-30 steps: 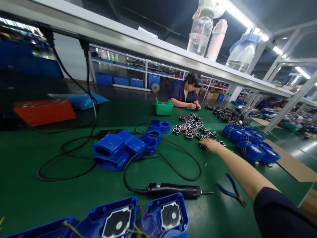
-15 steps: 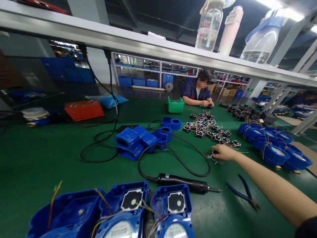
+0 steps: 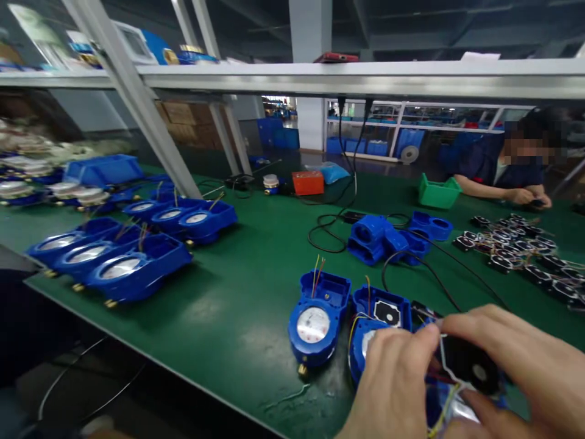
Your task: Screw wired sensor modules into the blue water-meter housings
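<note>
The blue meter housings [image 3: 335,317] look like smooth, glossy plastic; their small fittings [image 3: 302,369] have the yellow shine of metal; the green tabletop [image 3: 247,305] is smooth and slightly glossy; the black module [image 3: 470,360] appears as matt plastic; the brown boxes [image 3: 189,125] seem of cardboard.

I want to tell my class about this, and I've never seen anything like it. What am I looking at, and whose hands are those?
There's no robot here: a person is working with two bare hands. The camera sits on that person's head, looking forward and down, so you see what they face. The right hand holds a black square part with a white edge; the left hand is close beside it. On the green table are blue cases with round dials, plain blue shells, a green bin and many small black parts with wires. Another person sits across the table.
</note>
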{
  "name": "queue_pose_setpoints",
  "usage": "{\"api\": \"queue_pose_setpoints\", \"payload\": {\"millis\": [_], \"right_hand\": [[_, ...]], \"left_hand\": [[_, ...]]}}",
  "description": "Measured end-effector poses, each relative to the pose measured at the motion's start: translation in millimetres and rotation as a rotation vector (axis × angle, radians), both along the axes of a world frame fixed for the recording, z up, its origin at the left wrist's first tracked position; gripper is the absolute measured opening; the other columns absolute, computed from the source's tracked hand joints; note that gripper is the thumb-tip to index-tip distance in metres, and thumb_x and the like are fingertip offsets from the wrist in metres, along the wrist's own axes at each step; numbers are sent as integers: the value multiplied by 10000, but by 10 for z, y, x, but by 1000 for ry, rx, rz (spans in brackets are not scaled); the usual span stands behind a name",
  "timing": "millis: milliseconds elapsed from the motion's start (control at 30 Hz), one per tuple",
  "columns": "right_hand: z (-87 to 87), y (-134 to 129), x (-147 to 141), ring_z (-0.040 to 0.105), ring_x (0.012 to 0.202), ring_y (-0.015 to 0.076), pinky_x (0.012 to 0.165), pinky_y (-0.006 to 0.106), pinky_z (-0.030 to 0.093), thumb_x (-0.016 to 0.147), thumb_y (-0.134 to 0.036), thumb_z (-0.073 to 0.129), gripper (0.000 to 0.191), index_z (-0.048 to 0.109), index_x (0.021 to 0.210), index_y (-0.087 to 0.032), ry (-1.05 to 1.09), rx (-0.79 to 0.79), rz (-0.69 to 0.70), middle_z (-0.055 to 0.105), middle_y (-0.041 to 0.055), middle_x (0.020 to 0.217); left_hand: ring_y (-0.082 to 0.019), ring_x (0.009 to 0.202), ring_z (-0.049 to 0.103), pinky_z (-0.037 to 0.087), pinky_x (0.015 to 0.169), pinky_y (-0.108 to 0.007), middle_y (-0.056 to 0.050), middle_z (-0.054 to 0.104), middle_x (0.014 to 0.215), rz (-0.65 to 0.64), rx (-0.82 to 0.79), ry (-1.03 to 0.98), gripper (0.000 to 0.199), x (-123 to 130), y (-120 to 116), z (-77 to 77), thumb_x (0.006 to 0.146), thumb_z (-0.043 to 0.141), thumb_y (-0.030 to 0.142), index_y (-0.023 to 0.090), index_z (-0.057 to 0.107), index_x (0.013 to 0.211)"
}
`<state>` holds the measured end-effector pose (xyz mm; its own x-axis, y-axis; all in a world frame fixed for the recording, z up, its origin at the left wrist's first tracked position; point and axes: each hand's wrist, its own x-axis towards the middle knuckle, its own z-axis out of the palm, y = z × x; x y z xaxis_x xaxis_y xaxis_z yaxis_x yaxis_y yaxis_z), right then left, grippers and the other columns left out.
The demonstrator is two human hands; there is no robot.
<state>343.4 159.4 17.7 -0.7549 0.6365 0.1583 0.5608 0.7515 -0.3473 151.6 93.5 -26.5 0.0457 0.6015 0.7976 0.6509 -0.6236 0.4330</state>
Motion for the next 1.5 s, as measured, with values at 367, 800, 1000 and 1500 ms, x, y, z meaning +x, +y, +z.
{"api": "queue_pose_setpoints", "payload": {"millis": [367,800,1000,1500], "right_hand": [[131,408,-1589,535,818,178,714,303,433,791,-199,596,268,470,1026,-220,70,-19,102,581,8,922],[-325,684,-1949,559,719,163,636,287,422,771,-262,632,241,492,951,-184,-133,-225,12,599,1,809],[-353,657,-2003,563,852,174,757,306,443,767,-220,645,258,559,1009,-193,-172,-235,35,625,8,934],[-347,645,-1950,561,822,137,741,282,447,773,-202,641,236,552,990,-224,-207,-286,-17,614,-32,892]], "left_hand": [[-106,769,606,481,695,-227,31,631,857,106,-736,-316,213,-1373,-411,96,972,376,315,266,514,1126],[-172,746,513,402,688,-339,1,523,816,187,-715,201,206,-1792,77,-138,948,360,192,210,561,908],[-149,780,551,439,692,-312,4,549,864,137,-634,18,166,-1691,-100,-458,957,370,213,228,535,963],[-137,824,601,536,707,-263,-68,582,964,77,-352,-93,218,-1546,-109,-817,892,449,94,161,563,1065]]}}
